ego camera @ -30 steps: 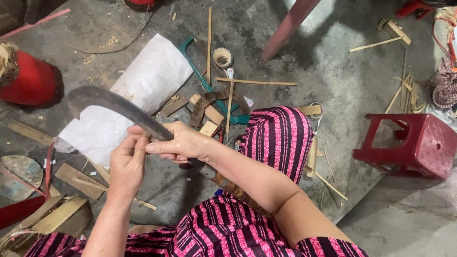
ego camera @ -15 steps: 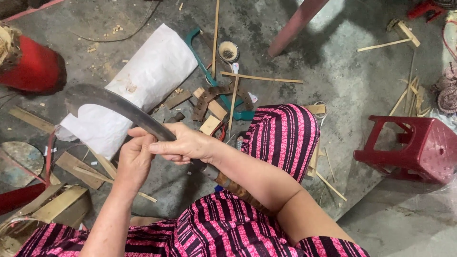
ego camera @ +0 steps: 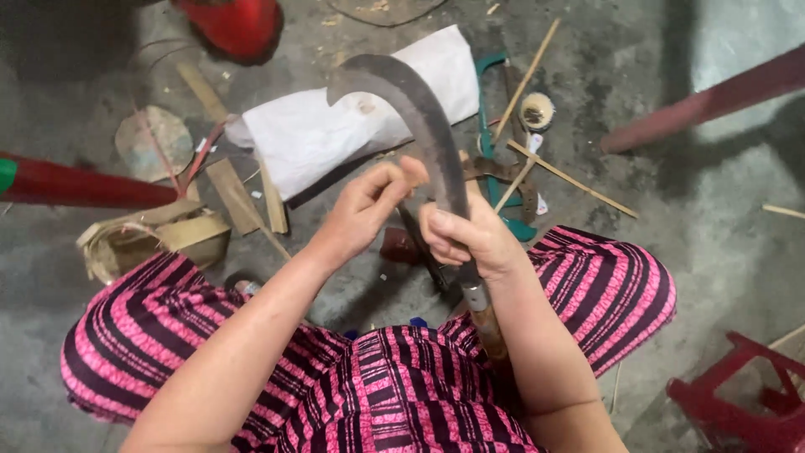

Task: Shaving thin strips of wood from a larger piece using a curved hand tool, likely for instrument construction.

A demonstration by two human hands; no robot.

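A long curved knife (ego camera: 432,134) with a dark blade and a wooden handle points away from me over my lap. My right hand (ego camera: 474,239) is closed around the blade's base just above the metal collar. My left hand (ego camera: 365,210) reaches in from the left, and its thumb and fingertips pinch the blade's inner edge about midway up. I cannot tell whether something thin sits between those fingers. A dark narrow piece (ego camera: 423,252) hangs below the two hands. My knees in pink and black striped cloth (ego camera: 612,285) frame the scene.
A white sack (ego camera: 352,126) lies on the concrete floor beyond the blade. Around it are bamboo sticks (ego camera: 570,176), flat bamboo slats (ego camera: 235,197), a roll of tape (ego camera: 537,109), a teal saw frame (ego camera: 489,126), a woven bamboo piece (ego camera: 151,239), a red pole (ego camera: 75,184) and a red stool (ego camera: 738,403).
The blade has swung from pointing left and lying nearly flat to pointing away from me. Both hands stay on it, and the view has shifted right.
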